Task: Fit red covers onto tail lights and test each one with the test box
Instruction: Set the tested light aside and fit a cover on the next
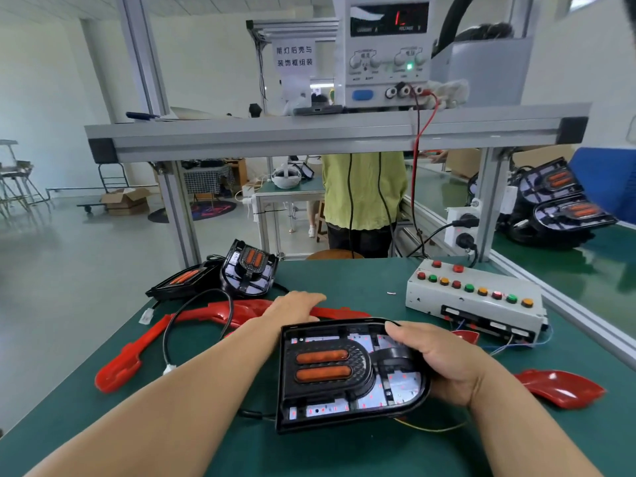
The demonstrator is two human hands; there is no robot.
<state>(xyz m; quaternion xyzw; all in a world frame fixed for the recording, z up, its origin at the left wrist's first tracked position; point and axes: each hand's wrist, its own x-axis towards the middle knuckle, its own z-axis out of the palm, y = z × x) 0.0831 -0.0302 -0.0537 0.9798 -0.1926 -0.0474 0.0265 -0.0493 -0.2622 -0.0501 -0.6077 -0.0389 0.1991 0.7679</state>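
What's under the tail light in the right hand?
A black cable and a yellow wire run out from beneath the tail light, gripped by the right hand. Its housing hides where they connect and whatever lies directly below.

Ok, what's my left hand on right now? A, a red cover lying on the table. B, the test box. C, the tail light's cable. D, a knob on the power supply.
A: the left hand lies on the long red cover just beyond the tail light, which the right hand holds by its rounded end.
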